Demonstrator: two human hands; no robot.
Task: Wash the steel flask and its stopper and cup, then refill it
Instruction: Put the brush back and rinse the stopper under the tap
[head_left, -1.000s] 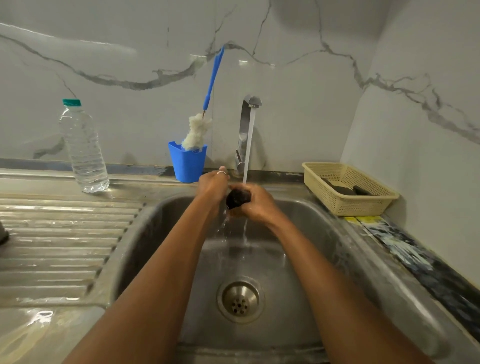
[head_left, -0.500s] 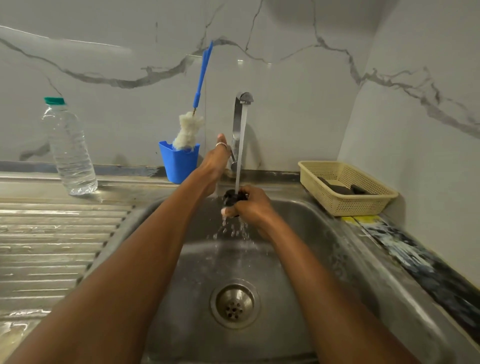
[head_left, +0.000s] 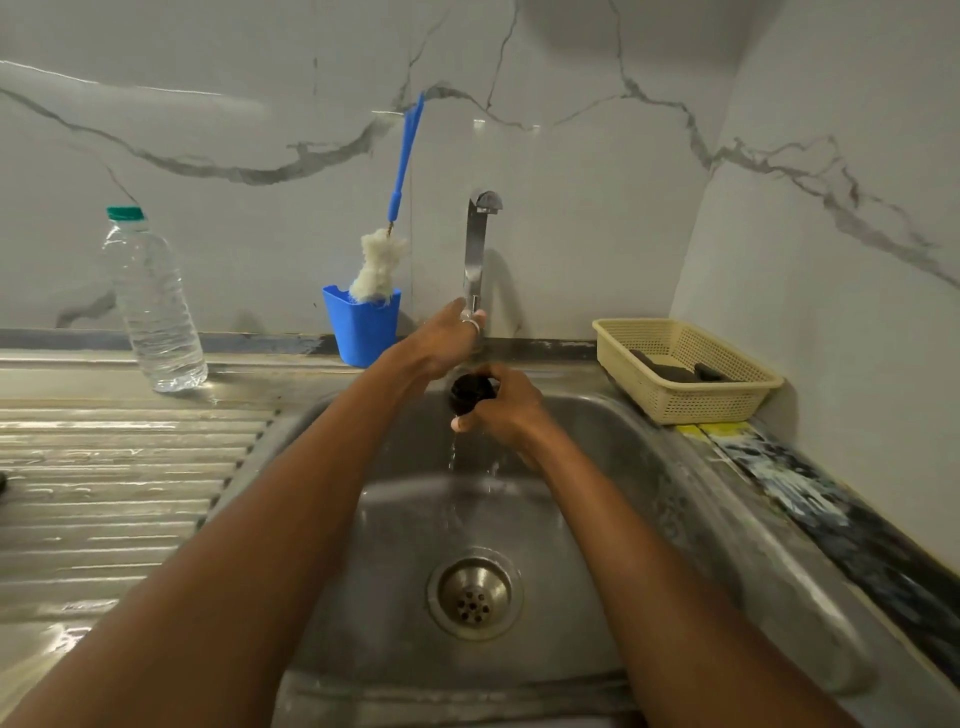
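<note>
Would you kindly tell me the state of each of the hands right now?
Left hand: at the tap, grip cannot be told.
Right hand: holding the black stopper.

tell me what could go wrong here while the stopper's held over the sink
1. The black stopper is dripping wet and only the right hand holds it; it could slip and drop into the sink.
2. The left hand is at the tap, close to the blue cup with the bottle brush; a careless pull back might knock it over.
</note>
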